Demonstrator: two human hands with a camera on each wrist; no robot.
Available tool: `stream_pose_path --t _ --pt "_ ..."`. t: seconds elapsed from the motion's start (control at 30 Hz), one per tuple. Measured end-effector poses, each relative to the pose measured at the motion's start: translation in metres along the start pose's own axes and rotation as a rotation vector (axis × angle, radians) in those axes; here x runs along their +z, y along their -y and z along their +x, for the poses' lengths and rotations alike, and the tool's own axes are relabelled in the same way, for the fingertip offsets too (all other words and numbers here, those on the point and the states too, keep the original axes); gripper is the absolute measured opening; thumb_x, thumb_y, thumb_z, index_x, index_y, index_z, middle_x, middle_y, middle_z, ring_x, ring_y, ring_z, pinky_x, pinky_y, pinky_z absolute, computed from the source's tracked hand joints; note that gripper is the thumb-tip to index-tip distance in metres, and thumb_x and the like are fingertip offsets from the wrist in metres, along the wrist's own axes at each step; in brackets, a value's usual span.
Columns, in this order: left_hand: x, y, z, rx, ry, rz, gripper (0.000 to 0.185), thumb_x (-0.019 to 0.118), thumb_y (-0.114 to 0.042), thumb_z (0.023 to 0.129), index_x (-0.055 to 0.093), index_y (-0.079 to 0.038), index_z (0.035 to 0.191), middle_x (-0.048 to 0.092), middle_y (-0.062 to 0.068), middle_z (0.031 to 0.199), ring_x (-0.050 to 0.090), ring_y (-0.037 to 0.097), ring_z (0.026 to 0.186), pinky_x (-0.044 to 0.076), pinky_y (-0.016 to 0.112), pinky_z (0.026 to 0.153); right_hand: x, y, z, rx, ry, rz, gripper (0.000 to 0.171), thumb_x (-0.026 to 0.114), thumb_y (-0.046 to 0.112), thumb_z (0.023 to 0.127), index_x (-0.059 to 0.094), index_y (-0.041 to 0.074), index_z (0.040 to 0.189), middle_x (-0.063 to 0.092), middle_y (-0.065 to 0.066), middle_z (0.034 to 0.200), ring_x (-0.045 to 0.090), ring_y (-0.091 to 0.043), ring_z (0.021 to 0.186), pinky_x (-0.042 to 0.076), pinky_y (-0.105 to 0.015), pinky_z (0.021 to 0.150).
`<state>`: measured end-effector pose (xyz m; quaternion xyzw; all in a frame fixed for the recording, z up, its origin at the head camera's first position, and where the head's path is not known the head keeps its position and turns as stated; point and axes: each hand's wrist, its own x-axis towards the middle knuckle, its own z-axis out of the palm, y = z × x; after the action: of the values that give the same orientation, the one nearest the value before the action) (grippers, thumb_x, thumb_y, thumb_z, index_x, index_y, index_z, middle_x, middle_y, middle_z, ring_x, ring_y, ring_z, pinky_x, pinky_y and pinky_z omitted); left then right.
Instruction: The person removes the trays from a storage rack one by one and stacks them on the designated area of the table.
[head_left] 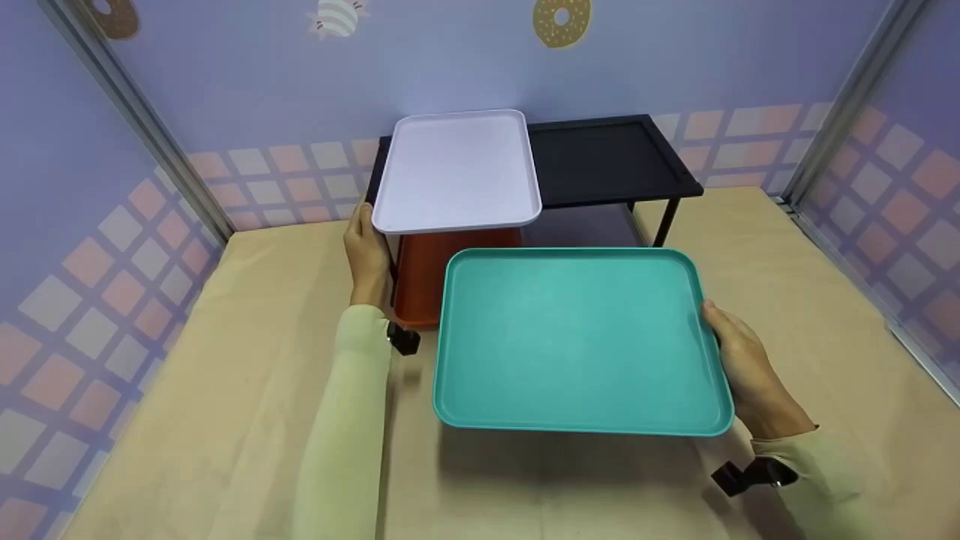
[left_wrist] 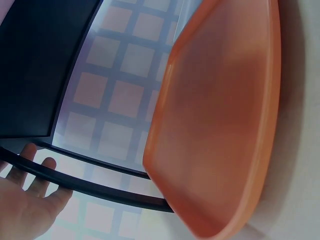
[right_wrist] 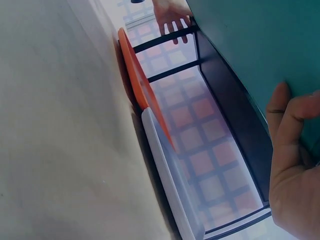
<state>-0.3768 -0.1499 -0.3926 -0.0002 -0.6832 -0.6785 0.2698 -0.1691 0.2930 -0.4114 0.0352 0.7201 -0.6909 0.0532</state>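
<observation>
Head view shows the right hand [head_left: 739, 367] gripping the right edge of a teal rectangular plastic tray [head_left: 577, 341], fingers underneath and thumb at the rim, so the tray hangs level in the air above the tan paper-covered table [head_left: 225, 375], in front of the person. From the right wrist view, the fingers [right_wrist: 290, 125] curl against the tray's underside [right_wrist: 260, 45].

Ahead of the left hand [head_left: 367, 255] stands a low black metal shelf [head_left: 607, 161]. A white rectangular plastic tray [head_left: 457, 172] lies on its top, overhanging toward that hand, and an orange plastic tray [head_left: 431, 277] sits beneath, just to the hand's right. The left hand rests at the shelf's front left leg; in the left wrist view its fingers [left_wrist: 30, 170] look straight and spread behind a black bar [left_wrist: 100, 190], with the orange tray [left_wrist: 220, 125] close by. Whether it touches the white tray's corner cannot be told.

Judging by its look, the teal tray is stiff, light and smooth, with a raised rolled rim. Held from one short side it is likely to lever downward, and the slick plastic could slide in the fingers. A firmer hold would be on the rim at the middle of a side, thumb on top and fingers below, or a hand on each of two opposite sides.
</observation>
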Motion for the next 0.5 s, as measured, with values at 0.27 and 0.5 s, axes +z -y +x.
stream_pose_path --t 0.27,0.5 --pt "-0.0011 0.0004 0.0005 -0.009 0.002 0.01 0.044 0.039 -0.017 0.111 0.052 0.006 0.146 0.056 0.024 0.146 0.05 0.03 0.14 0.039 0.028 0.117 0.0043 -0.005 0.001 -0.043 0.04 -0.001 0.083 0.031 0.058 0.107 0.016 -0.004 0.161 0.04 -0.016 0.146 0.056 -0.01 0.12 0.052 -0.023 0.096" --pt "-0.0014 0.0 -0.0003 0.003 0.017 0.009 0.044 0.037 -0.017 0.112 0.051 0.005 0.147 0.056 0.023 0.146 0.051 0.03 0.14 0.039 0.028 0.117 0.0067 -0.0094 0.0027 -0.009 0.049 0.009 0.085 0.029 0.059 0.107 0.005 0.0 0.163 0.025 -0.023 0.159 0.045 -0.022 0.133 0.049 -0.02 0.095"
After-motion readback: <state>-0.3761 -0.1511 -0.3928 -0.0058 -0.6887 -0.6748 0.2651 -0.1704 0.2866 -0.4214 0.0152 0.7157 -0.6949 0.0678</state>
